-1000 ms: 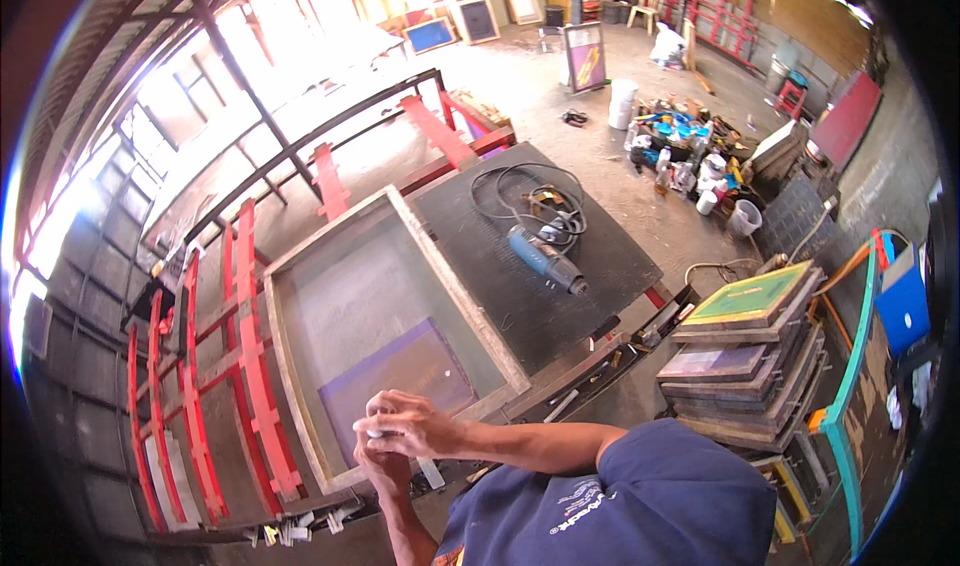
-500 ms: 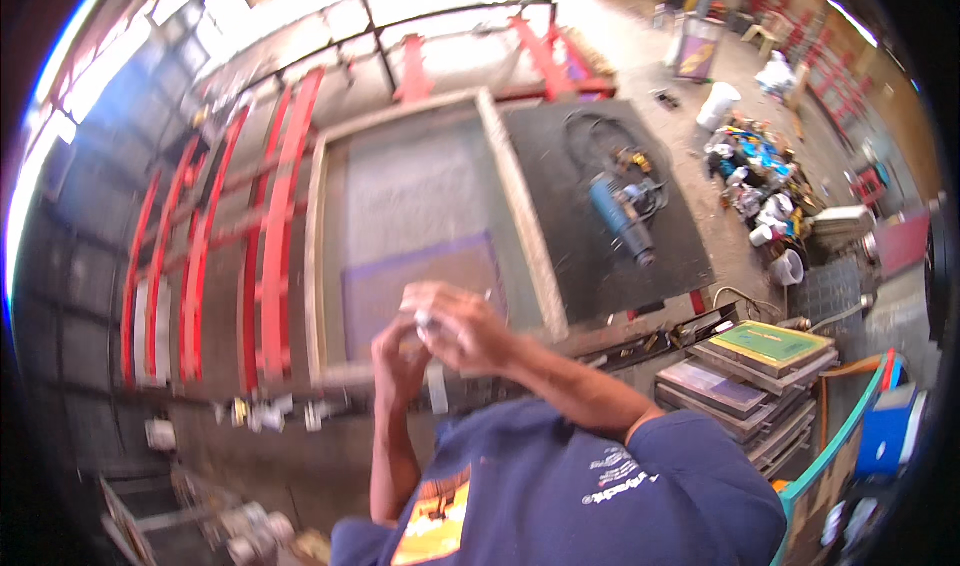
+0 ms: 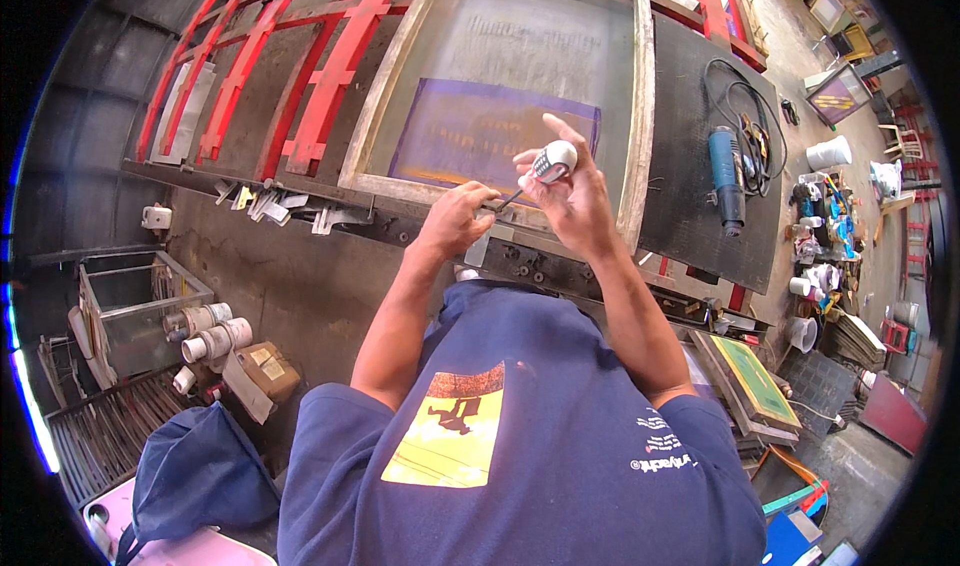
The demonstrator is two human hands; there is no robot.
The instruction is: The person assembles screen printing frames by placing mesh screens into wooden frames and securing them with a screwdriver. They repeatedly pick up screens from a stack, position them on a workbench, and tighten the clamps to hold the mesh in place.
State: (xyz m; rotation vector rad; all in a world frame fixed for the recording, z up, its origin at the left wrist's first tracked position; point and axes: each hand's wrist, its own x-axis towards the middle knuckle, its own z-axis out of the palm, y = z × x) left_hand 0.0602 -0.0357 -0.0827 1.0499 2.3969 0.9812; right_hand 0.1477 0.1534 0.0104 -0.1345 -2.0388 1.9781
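In front of my chest, my right hand [image 3: 570, 191] is wrapped round a small tool that looks like a screwdriver [image 3: 552, 162]. It has a rounded white end, a dark printed handle and a thin dark shaft slanting down to the left. One finger of that hand points away from the handle. The shaft's end meets the closed fingertips of my left hand [image 3: 462, 218]; the tip itself is hidden there. Both hands are over the near edge of a wooden-framed screen [image 3: 642, 96]. Its mesh carries a purple-bordered panel [image 3: 480, 131] with faint lettering.
A blue heat gun [image 3: 727, 171] with its coiled black cable lies on a dark board [image 3: 685, 136] to the right. Red racks [image 3: 340, 76] stand left of the screen. Stacked frames [image 3: 745, 376] are at my right; a dark blue bag [image 3: 200, 471] is at lower left.
My view has tilted down and the blur has gone. My hands, earlier close together, are now apart, with the tool's shaft showing between them.
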